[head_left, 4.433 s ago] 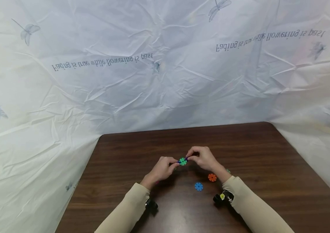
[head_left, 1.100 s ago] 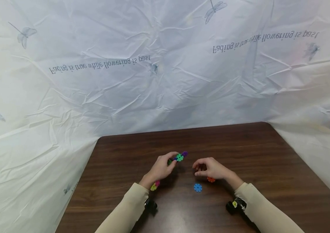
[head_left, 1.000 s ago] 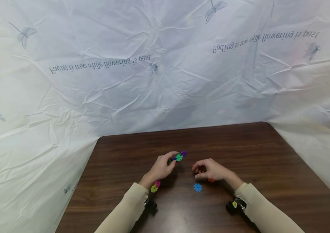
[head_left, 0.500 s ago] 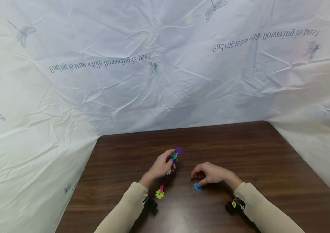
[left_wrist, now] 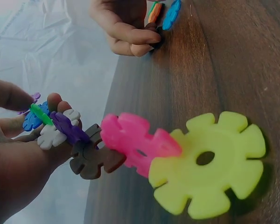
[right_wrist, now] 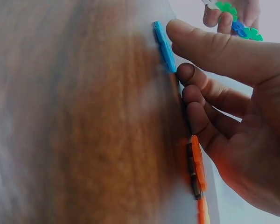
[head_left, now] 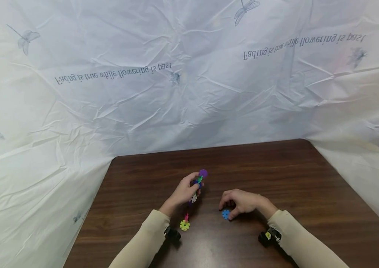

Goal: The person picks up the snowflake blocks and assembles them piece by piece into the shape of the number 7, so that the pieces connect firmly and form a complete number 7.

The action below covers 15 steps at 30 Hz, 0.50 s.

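My left hand [head_left: 185, 190] pinches a chain of interlocking snowflake discs, thumb and fingers around its blue and green part. A purple disc [head_left: 203, 173] tops the chain; white [head_left: 194, 198], brown [left_wrist: 95, 156] and pink [left_wrist: 135, 140] discs come lower. The yellow disc [left_wrist: 205, 161] ends it, close to the table. By a single blue snowflake disc [head_left: 225, 214] lying on the table, my right hand [head_left: 243, 202] hovers with bent, spread fingers. Its thumb [right_wrist: 214, 51] and index finger are at the disc's edge; whether they touch it I cannot tell.
An orange disc [right_wrist: 198, 161] with a dark one beside it lies under my right hand, hidden in the head view. The brown wooden table [head_left: 276, 167] ends at a pale printed sheet [head_left: 189, 111] behind it. Black cameras [head_left: 173, 235] sit on both wrists.
Earlier both hands held the chain; my right hand has since let go and moved down and nearer to the blue disc. My left hand has turned the chain, so its yellow end hangs toward me.
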Available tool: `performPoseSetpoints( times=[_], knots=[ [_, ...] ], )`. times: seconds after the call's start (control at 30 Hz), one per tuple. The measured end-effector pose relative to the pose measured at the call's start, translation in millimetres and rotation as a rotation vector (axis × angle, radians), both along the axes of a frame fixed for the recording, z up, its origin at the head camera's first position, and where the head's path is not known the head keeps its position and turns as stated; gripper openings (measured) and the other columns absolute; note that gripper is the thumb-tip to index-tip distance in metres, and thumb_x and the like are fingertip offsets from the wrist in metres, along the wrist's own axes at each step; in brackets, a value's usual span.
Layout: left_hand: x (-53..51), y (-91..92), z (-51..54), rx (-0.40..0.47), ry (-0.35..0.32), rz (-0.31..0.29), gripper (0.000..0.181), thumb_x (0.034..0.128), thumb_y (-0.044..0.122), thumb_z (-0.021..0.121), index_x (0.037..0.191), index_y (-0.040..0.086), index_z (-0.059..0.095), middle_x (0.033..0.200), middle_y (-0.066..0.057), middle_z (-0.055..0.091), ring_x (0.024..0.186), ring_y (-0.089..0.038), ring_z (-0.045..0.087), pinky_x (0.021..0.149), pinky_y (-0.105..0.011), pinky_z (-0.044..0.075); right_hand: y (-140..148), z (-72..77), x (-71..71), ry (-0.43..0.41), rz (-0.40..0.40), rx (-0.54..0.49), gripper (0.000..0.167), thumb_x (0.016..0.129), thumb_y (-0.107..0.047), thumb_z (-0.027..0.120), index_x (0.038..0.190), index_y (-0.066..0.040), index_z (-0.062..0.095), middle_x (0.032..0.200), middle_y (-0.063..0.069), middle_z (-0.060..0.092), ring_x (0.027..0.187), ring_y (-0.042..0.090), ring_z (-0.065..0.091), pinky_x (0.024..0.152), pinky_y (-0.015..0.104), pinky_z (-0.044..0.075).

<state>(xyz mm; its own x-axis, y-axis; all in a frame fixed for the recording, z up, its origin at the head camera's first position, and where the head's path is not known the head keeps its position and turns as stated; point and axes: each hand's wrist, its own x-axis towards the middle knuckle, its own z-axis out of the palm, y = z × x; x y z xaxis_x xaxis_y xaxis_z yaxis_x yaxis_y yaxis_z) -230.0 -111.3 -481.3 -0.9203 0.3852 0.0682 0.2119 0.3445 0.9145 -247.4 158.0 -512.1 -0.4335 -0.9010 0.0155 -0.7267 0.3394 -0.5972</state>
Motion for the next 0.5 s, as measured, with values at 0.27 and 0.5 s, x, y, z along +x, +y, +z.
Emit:
performPoseSetpoints(
  times=[0.27,0.5],
  knots=[
    [-0.5,-0.6,-2.9,-0.015,0.026,0.007,0.031,0.1024,0.025,0.051,0.126,0.005,0.054,0.098,-0.023,0.065,0.069,-0.017,0.060,0.061,-0.029,0.051,-0.1,0.7,0.5,0.030,0.028,-0.019,0.027,0.079,-0.023,0.082,0.104,-0.018,0.072,0.099,-0.005,0.059,0.079,0.003,0.051,0.069,0.018,0.047],
    [1.0,-0.1,-5.2,-0.020,0.050,0.006,0.029,0.1026,0.023,0.051,0.121,0.001,0.055,0.078,-0.008,0.062,0.066,-0.018,0.061,0.060,-0.030,0.052,-1.9,-0.3,0.6,0.022,0.011,-0.007,0.025,0.078,-0.023,0.082,0.099,-0.021,0.069,0.098,-0.009,0.059,0.080,0.001,0.053,0.070,0.018,0.047]
  ],
)
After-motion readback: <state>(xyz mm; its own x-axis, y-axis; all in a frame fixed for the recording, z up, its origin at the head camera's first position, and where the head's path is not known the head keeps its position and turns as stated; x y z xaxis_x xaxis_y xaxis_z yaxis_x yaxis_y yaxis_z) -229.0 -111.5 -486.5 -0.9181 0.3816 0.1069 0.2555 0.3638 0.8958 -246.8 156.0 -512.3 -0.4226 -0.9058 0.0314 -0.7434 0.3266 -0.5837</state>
